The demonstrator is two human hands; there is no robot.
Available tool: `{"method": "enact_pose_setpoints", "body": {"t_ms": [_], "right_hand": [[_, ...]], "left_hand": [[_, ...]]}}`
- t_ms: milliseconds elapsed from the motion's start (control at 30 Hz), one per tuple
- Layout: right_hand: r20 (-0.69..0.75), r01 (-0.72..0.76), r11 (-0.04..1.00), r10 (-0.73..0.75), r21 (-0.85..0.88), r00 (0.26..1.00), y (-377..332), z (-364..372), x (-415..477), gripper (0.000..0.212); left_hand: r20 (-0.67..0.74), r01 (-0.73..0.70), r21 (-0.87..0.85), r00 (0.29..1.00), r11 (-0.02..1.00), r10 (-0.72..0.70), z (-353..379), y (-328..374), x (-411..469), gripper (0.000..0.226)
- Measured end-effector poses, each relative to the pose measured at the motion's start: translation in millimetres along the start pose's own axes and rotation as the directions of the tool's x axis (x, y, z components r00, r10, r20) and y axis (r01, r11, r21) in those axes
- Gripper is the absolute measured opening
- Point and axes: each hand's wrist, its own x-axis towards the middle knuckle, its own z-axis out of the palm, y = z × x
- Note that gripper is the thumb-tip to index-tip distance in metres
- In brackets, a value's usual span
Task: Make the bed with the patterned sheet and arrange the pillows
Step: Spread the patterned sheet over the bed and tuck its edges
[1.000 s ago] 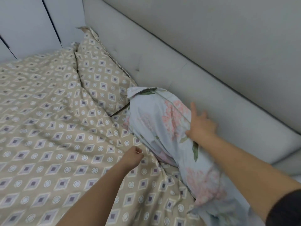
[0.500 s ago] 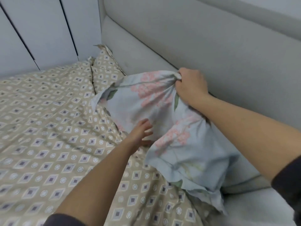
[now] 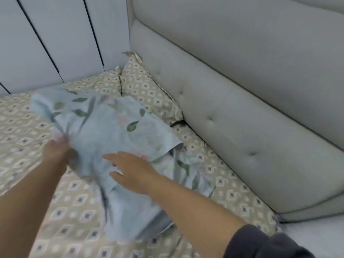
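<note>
Left hand (image 3: 55, 151) fingers bunch floral pillow (image 3: 111, 131); right hand (image 3: 133, 171) fingers spread wide over pillow.

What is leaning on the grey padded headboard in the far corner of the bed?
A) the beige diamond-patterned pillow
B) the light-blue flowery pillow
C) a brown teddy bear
A: the beige diamond-patterned pillow is propped against the grey padded headboard in the corner, while the light-blue flowery pillow lies out on the patterned sheet, away from the headboard.
</note>
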Motion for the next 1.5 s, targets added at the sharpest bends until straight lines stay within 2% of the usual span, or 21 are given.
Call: {"method": "enact_pose_setpoints", "body": {"t_ms": [67, 133, 200, 233, 300, 333, 400, 467, 567, 667, 800, 867, 933, 1000, 1067, 1133, 1200, 1300, 1367, 1433, 1500], "right_hand": [[-0.059, -0.145, 0.989, 0.147, 0.036, 0.987, 40.8, 17.5, -15.6, 0.044], [-0.085, -0.374, 0.927, 0.374, 0.012, 0.924, 95.6, 34.1, -40.5, 0.044], [-0.074, -0.601, 0.799, 0.598, -0.029, 0.798, 150.2, 49.8, -73.4, 0.042], [-0.066, -0.687, 0.726, 0.684, -0.028, 0.726, 173.5, 59.1, -88.3, 0.043], [-0.045, -0.802, 0.598, 0.801, -0.017, 0.598, 211.5, 76.0, -117.4, 0.045], [-0.010, -0.841, 0.540, 0.841, -0.030, 0.541, 225.4, 83.8, -131.3, 0.047], [0.095, -0.885, 0.462, 0.885, -0.051, 0.457, 243.7, 96.2, -155.5, 0.059], [0.154, -0.904, 0.418, 0.903, -0.094, 0.401, 260.9, 113.4, -175.6, 0.063], [-0.012, -0.896, 0.416, 0.906, -0.158, 0.423, 281.7, 131.5, -187.0, 0.036], [-0.071, -0.874, 0.481, 0.871, -0.067, 0.485, 295.6, 128.3, -184.4, 0.016], [-0.064, -0.844, 0.529, 0.843, -0.087, 0.535, 310.4, 117.1, -190.7, 0.006], [-0.082, -0.845, 0.514, 0.845, -0.151, 0.528, 320.8, 109.3, -207.9, 0.021], [-0.105, -0.855, 0.496, 0.852, -0.151, 0.513, 330.9, 104.3, -228.7, 0.027], [-0.094, -0.859, 0.496, 0.856, -0.128, 0.508, 336.0, 104.8, -239.2, 0.022], [-0.038, -0.880, 0.472, 0.881, 0.055, 0.471, 336.4, 105.1, -246.2, 0.008], [0.136, -0.900, 0.391, 0.898, 0.191, 0.419, 339.0, 95.7, -253.4, 0.040], [0.322, -0.931, 0.361, 0.876, 0.055, 0.359, 339.7, 80.2, -264.2, 0.074], [0.409, -0.870, 0.371, 0.885, -0.326, 0.224, 339.4, 61.6, -276.4, 0.073], [0.265, -0.759, 0.369, 0.927, -0.537, 0.264, 340.3, 55.2, -278.6, 0.060], [0.162, -0.707, 0.354, 0.932, -0.613, 0.326, 342.2, 54.4, -284.7, 0.053], [0.252, -0.712, 0.364, 0.931, -0.600, 0.263, 340.2, 59.0, -293.4, 0.059]], "left_hand": [[-0.069, 0.060, 0.155, 0.996, 0.986, -0.050, -9.1, -109.0, 69.3, 0.081], [-0.094, 0.057, 0.419, 0.995, 0.906, -0.019, -64.0, -145.5, 93.1, 0.056], [-0.255, 0.140, 0.595, 0.967, 0.792, 0.021, -88.2, -109.2, 52.0, 0.043], [-0.136, 0.041, 0.652, 0.989, 0.757, 0.064, -104.1, -94.9, 23.6, 0.043], [0.004, -0.131, 0.654, 0.986, 0.745, 0.169, -25.6, -102.8, -25.9, 0.039], [0.157, -0.226, 0.722, 0.974, 0.654, 0.163, 10.6, -108.5, -48.4, 0.034], [0.351, -0.372, 0.725, 0.924, 0.579, 0.154, 69.9, -132.0, -67.3, 0.024], [0.434, -0.495, 0.697, 0.867, 0.518, 0.244, 120.4, -144.3, -78.2, 0.023], [0.586, -0.650, 0.599, 0.754, 0.468, 0.296, 181.2, -158.3, -110.0, 0.021], [0.667, -0.595, 0.609, 0.742, 0.524, 0.067, 217.8, -178.0, -127.2, 0.019], [0.613, -0.168, 0.614, 0.717, 0.771, -0.333, 250.8, -209.1, -126.4, 0.036], [0.579, 0.081, 0.509, 0.705, 0.857, -0.410, 265.7, -212.7, -126.2, 0.038], [0.592, 0.184, 0.457, 0.667, 0.870, -0.452, 278.7, -210.9, -131.7, 0.028], [0.622, 0.144, 0.469, 0.647, 0.872, -0.441, 284.0, -212.0, -136.8, 0.021], [0.646, 0.058, 0.499, 0.640, 0.865, -0.416, 284.7, -218.1, -139.5, 0.021], [0.655, 0.044, 0.494, 0.637, 0.868, -0.405, 280.7, -220.9, -138.4, 0.019], [0.675, 0.031, 0.478, 0.626, 0.878, -0.390, 278.9, -221.0, -139.0, 0.013], [0.739, -0.151, 0.456, 0.614, 0.877, -0.278, 280.5, -216.8, -146.9, 0.011], [0.799, -0.355, 0.449, 0.571, 0.820, -0.191, 281.0, -213.2, -152.0, 0.022], [0.848, -0.533, 0.464, 0.499, 0.707, -0.180, 278.2, -211.0, -158.9, 0.027], [0.867, -0.645, 0.480, 0.453, 0.595, -0.207, 272.5, -210.0, -166.6, 0.029]]}}
